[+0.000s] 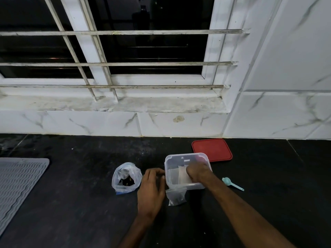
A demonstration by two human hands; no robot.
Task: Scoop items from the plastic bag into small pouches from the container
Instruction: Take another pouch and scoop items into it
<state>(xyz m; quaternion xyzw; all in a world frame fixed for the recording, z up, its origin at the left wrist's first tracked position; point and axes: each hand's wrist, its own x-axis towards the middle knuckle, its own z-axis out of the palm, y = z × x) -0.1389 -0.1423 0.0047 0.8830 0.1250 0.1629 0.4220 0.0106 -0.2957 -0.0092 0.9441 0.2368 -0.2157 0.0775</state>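
Observation:
A clear plastic container (167, 176) stands open on the black counter, with small clear pouches (182, 176) inside. My right hand (198, 172) reaches into it and pinches a pouch. My left hand (151, 190) rests with curled fingers against the container's left wall. To the left sits an open plastic bag (126, 178) with dark items at its bottom. One small pouch (176, 196) holding dark items lies in front of the container. A teal scoop (232, 183) lies to the right, untouched.
The red lid (212, 149) lies behind the container by the tiled wall. A grey ribbed mat (16, 185) covers the counter's left side. A window sill and bars rise behind the counter.

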